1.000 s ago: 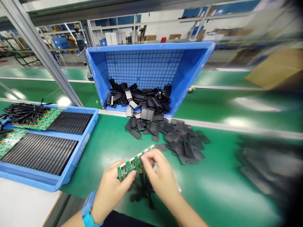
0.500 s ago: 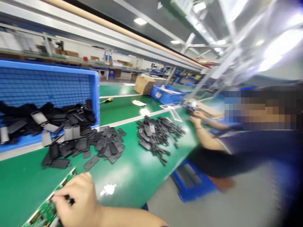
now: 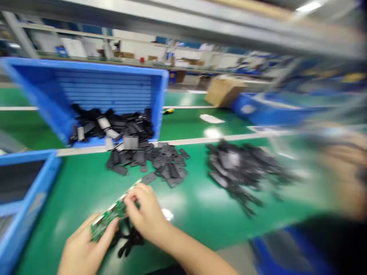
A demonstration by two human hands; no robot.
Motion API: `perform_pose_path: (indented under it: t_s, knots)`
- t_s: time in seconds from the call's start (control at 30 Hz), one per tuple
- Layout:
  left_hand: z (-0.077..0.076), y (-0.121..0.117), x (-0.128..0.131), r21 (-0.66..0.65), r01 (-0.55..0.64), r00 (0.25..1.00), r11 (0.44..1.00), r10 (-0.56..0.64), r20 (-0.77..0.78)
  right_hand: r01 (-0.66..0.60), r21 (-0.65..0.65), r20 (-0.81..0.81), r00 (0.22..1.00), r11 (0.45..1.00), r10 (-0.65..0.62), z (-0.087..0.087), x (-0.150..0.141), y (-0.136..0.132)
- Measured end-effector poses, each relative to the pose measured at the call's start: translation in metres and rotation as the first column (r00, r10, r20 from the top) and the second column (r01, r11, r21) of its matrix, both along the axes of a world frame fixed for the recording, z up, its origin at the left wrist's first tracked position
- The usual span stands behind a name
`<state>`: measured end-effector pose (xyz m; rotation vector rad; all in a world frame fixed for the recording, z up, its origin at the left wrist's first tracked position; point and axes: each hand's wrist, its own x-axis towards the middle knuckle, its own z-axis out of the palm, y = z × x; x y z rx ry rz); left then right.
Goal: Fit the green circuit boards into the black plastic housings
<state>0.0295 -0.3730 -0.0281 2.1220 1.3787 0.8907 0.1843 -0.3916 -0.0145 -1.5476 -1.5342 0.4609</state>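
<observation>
A long green circuit board [image 3: 106, 222] slants upward to the right above the bench. My left hand [image 3: 83, 246] grips its near end between thumb and fingers. At the far end, my right hand [image 3: 146, 210] is closed in a pinch at the board's edge; anything small inside the pinch is hidden. Several black pieces [image 3: 130, 238] lie beneath the hands, partly covered and blurred. Just beyond the board is a spread of flat black plastic covers [image 3: 169, 164].
A tipped blue crate [image 3: 164, 99] spills black covers onto the green bench [image 3: 195, 214]. To the right lies a blurred pile of black parts [image 3: 237, 164]. A blue tray [image 3: 43, 194] stands at left. A co-worker's arm [image 3: 344, 172] reaches in at the right.
My view has swung left and down, so everything shifts right. My left hand has come into view on the board. The crate shows more fully, and the co-worker sits farther toward the right edge.
</observation>
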Motion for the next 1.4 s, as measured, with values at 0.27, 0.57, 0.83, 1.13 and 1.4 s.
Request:
perform_pose_path:
  t_s: [0.27,0.57,0.83,1.13,1.4]
  knots:
    - [0.014,0.008,0.005,-0.231,-0.019,1.000,0.973,0.016,-0.014,-0.124,-0.139,-0.212,0.973,0.983,0.093,-0.010,0.027,0.013]
    - [0.010,-0.001,0.002,-0.171,0.042,0.997,0.984,-0.030,0.071,0.091,0.045,-0.088,0.992,0.995,-0.086,-0.023,0.021,0.022]
    - [0.011,-0.005,0.002,-0.123,0.063,0.995,0.990,-0.053,0.082,0.124,0.294,0.020,0.990,0.948,-0.136,-0.027,0.017,0.012]
    - [0.011,-0.005,0.002,-0.159,0.034,0.998,0.987,-0.026,0.054,-0.098,0.029,0.018,0.995,0.995,0.098,-0.015,0.028,0.019]
    - [0.012,0.014,0.000,-0.491,-0.048,0.991,0.870,0.103,0.086,-0.020,-0.378,-0.073,0.997,0.926,-0.009,-0.040,0.076,-0.024]
